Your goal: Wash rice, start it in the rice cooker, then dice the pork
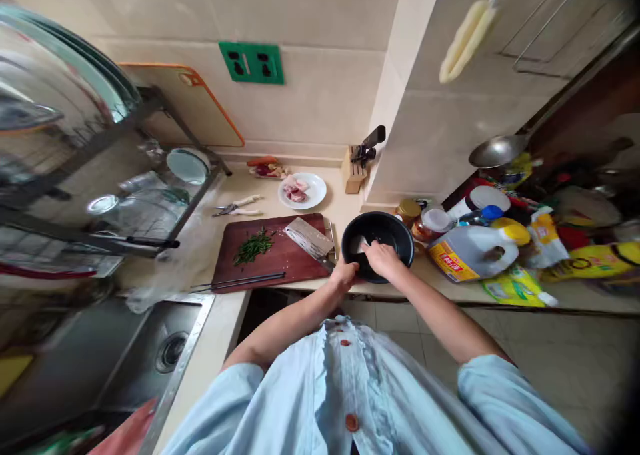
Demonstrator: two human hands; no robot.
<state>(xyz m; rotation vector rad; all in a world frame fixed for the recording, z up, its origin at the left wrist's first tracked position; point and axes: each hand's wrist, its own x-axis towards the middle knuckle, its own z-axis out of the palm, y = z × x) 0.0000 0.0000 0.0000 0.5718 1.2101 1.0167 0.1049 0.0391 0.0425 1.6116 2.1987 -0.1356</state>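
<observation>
A round black bowl [403, 232] sits at the counter's front edge. My left hand [345, 273] is closed on its near left rim. My right hand [383, 256] reaches inside, its fingers closed at a small whitish thing [358, 244] whose kind I cannot make out. Left of the bowl lies a dark red-brown cutting board [270, 255]. Chopped green pieces [254, 246] are heaped on it, and a cleaver [307, 236] rests on its right part, handle toward my left hand. Black chopsticks [250, 282] lie along the board's near edge.
Behind the board are a white plate [316, 192] with raw meat [295, 190], kitchen shears [239, 206] and a knife block [353, 175]. Jars and a large plastic jug [475, 252] crowd the right. A dish rack [165, 235] and sink [145, 348] are left.
</observation>
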